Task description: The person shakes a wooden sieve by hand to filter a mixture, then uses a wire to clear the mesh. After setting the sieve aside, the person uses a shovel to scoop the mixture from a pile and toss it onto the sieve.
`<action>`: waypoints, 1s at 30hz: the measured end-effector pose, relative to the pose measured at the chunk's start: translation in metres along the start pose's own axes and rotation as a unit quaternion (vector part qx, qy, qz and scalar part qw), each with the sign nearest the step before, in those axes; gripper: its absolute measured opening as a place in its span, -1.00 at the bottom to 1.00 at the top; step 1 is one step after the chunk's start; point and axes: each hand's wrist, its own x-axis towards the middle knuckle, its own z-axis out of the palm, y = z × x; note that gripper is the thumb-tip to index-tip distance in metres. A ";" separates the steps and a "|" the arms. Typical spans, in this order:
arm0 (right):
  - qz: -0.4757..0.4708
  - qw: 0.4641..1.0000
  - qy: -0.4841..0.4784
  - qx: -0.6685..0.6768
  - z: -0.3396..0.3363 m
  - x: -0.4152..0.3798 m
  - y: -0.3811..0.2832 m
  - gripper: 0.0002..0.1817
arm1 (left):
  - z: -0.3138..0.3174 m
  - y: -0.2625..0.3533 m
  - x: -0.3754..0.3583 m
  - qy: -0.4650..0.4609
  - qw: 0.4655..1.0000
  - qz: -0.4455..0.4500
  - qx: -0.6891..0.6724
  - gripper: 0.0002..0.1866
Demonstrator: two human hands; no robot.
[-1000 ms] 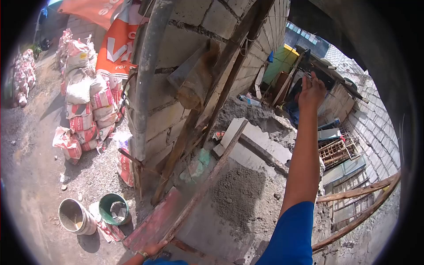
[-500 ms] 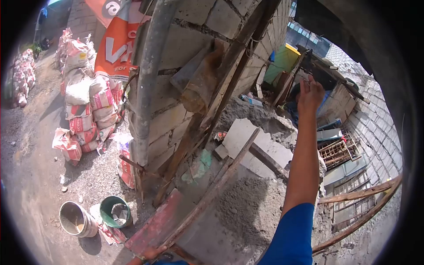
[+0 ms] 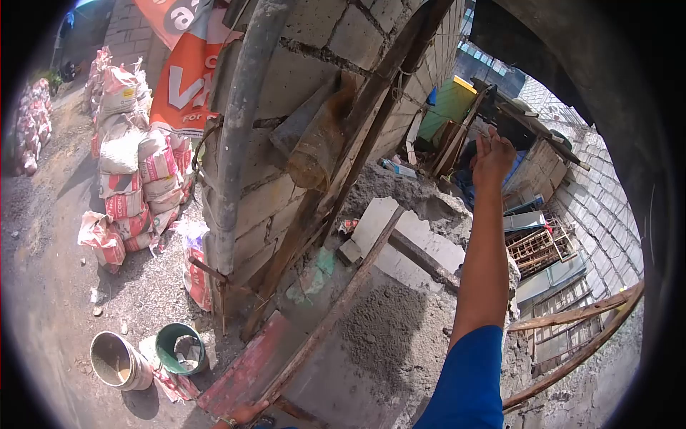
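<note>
Head view — wooden pole slants up and rightward from left hand at lower end; left hand nearer, its grip unclear. Right hand raised, well apart from pole, fingers loosely curled — cannot tell whether anything held.

outdoors | grey block wall | sunlit gravel ground | bright daylight

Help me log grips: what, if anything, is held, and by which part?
The left hand is at the lower end of the wooden pole; grip unclear. Whether the right hand holds anything cannot be told.
</note>
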 end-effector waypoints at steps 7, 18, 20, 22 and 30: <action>0.004 1.000 0.001 0.028 0.000 -0.001 0.000 -0.73 | -0.007 0.029 -0.030 0.068 0.998 0.007 -0.002 0.03; 0.004 1.000 0.010 0.019 -0.001 0.009 -0.001 -0.69 | 0.004 -0.072 0.068 0.117 0.993 -0.010 0.021 -0.03; 0.011 1.000 0.019 0.018 -0.007 0.006 0.006 -0.70 | 0.003 -0.072 0.066 0.119 0.993 -0.005 0.008 -0.09; 0.006 0.999 0.012 0.031 -0.010 0.006 0.006 -0.71 | 0.002 -0.072 0.064 0.118 0.993 0.002 0.001 -0.12; -0.035 0.998 -0.033 0.047 -0.006 0.022 0.003 -0.73 | 0.006 -0.071 0.067 0.100 0.987 -0.005 0.122 -0.12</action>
